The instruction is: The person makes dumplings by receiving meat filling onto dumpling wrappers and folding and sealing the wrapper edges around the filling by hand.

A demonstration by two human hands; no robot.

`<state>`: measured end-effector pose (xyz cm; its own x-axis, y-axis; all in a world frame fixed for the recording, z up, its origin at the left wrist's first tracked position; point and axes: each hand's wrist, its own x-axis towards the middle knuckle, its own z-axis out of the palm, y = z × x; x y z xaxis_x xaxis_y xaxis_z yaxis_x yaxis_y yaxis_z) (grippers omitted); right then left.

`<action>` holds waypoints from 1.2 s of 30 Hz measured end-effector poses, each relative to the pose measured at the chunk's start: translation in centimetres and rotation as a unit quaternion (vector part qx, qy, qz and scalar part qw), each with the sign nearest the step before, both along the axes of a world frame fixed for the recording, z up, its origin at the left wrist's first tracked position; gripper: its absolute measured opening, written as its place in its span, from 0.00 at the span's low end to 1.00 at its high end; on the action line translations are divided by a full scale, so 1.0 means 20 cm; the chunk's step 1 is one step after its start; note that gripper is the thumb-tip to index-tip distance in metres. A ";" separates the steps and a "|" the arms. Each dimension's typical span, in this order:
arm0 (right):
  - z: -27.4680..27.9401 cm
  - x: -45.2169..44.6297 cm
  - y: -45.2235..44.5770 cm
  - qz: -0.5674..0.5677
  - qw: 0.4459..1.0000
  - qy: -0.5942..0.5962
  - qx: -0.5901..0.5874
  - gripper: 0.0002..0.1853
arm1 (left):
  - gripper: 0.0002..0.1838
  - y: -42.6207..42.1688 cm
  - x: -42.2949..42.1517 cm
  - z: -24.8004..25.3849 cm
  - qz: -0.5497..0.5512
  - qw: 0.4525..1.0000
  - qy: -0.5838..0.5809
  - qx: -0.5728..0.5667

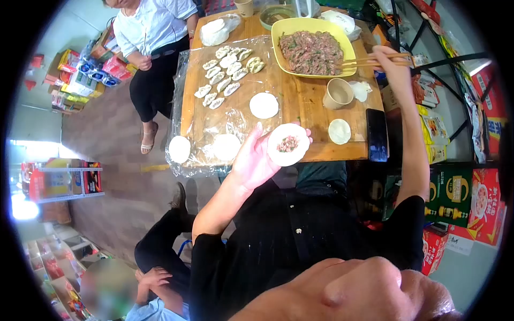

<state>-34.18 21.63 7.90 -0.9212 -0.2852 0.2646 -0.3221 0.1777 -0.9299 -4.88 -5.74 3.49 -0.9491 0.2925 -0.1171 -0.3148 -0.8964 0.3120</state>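
Observation:
On my left hand (257, 160), held palm up at the table's near edge, lies a round dumpling wrapper (276, 155) with a small heap of meat filling (288, 143) in its middle. My right hand (390, 59) grips a pair of wooden chopsticks (364, 61), whose tips reach into the minced filling (310, 51) in a yellow square bowl (278, 35). Loose round wrappers lie on the table, among them one wrapper (264, 105) beyond my left hand. Several folded dumplings (233, 68) rest in rows on clear plastic film (195, 125).
The wooden table (310, 112) also bears a paper cup (333, 96), a phone (377, 134) at the right edge and a stack of wrappers (214, 35) far left. One person (155, 32) sits beyond the left side, another (160, 283) at lower left. Shelves with packages (433, 128) stand right.

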 end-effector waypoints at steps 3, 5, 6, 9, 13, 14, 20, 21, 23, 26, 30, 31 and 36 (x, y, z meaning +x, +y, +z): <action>-0.12 -0.08 -0.09 0.033 0.999 -0.013 0.015 0.13 | 0.43 0.02 0.00 0.03 -0.007 1.000 0.005 0.010; -0.22 -0.10 -0.14 0.023 0.999 -0.031 -0.005 0.14 | 0.43 0.04 0.02 0.04 -0.009 1.000 0.005 0.010; -0.24 -0.09 -0.13 0.023 0.999 -0.036 -0.008 0.14 | 0.43 0.05 0.02 0.06 -0.012 1.000 0.006 0.006; -0.19 0.00 -0.07 0.004 0.991 0.042 0.123 0.19 | 0.43 0.07 0.04 0.11 -0.009 1.000 -0.003 -0.013; -0.14 0.49 -0.04 -0.108 0.990 0.081 -0.041 0.27 | 0.42 0.11 0.08 0.12 -0.008 0.999 0.024 -0.030; -0.14 0.67 -0.08 -0.078 0.989 0.081 -0.093 0.24 | 0.42 0.13 0.08 0.11 -0.011 0.998 0.038 -0.051; -0.34 1.19 -0.29 0.075 0.759 -0.544 -0.348 0.37 | 0.31 0.31 0.10 -0.01 -0.030 0.989 -0.005 -0.142; -0.40 1.20 -0.29 0.133 0.696 -0.593 -0.381 0.41 | 0.29 0.34 0.09 -0.06 -0.048 0.995 0.037 -0.081; -0.44 1.26 -0.28 0.167 0.653 -0.610 -0.416 0.46 | 0.26 0.35 0.10 -0.12 -0.075 0.985 0.030 -0.151; -0.44 1.32 -0.24 0.197 0.650 -0.582 -0.448 0.51 | 0.28 0.37 0.12 -0.20 -0.072 0.978 0.072 -0.184; -0.58 1.39 -0.20 0.173 0.636 -0.613 -0.435 0.36 | 0.30 0.41 0.16 -0.32 -0.054 0.957 0.090 -0.270; -0.62 1.38 -0.20 0.192 0.654 -0.595 -0.425 0.30 | 0.30 0.41 0.16 -0.33 -0.061 0.953 0.072 -0.289; -0.62 1.40 -0.19 0.219 0.690 -0.597 -0.346 0.19 | 0.34 0.35 0.16 -0.31 -0.094 0.914 0.139 -0.371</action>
<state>-6.26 17.79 -4.54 -0.4652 -0.7913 -0.3969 0.8654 -0.3122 -0.3919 -1.74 1.32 -2.73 -0.9136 0.3912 -0.1104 -0.2569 -0.3451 0.9027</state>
